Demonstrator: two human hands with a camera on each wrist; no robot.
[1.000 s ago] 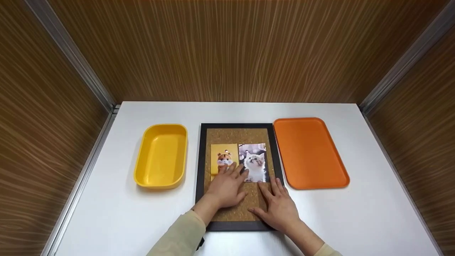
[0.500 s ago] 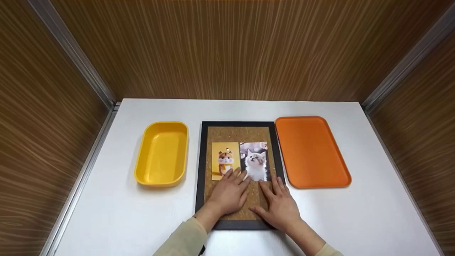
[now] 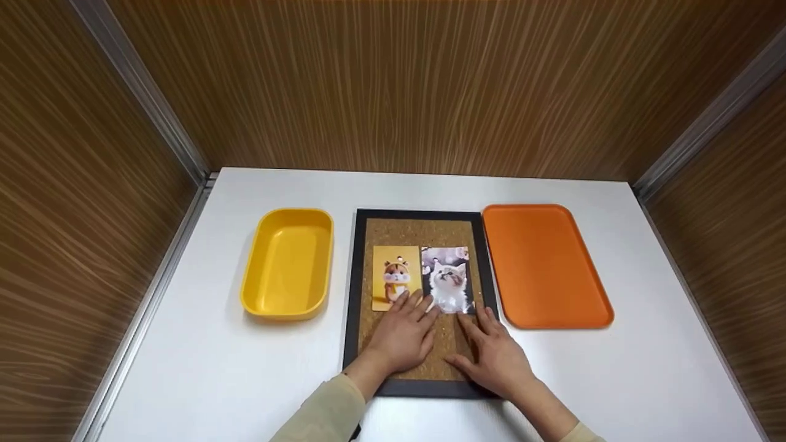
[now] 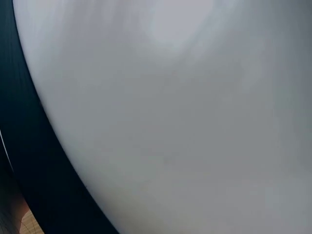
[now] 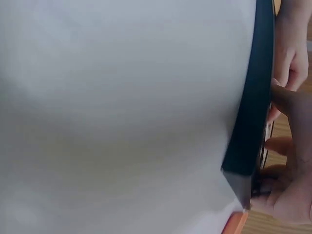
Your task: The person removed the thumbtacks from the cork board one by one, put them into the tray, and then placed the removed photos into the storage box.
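A black-framed cork board (image 3: 424,236) lies flat on the white table (image 3: 184,344). Two photo cards lie side by side on the cork: a yellow hamster card (image 3: 395,275) and a white kitten card (image 3: 449,277). My left hand (image 3: 402,334) rests flat on the cork, its fingertips touching the bottom edge of the hamster card. My right hand (image 3: 494,356) lies flat beside it, fingers spread just below the kitten card. The wrist views are blurred close-ups of white table and black frame (image 5: 253,112).
A yellow tub (image 3: 287,263) stands left of the board with nothing in it. A flat orange tray (image 3: 543,265) lies to the right. Wood-grain walls close in the table on three sides.
My left hand has slid back toward me, uncovering more of the hamster card. The camera view has shifted slightly; the right hand stays flat on the cork.
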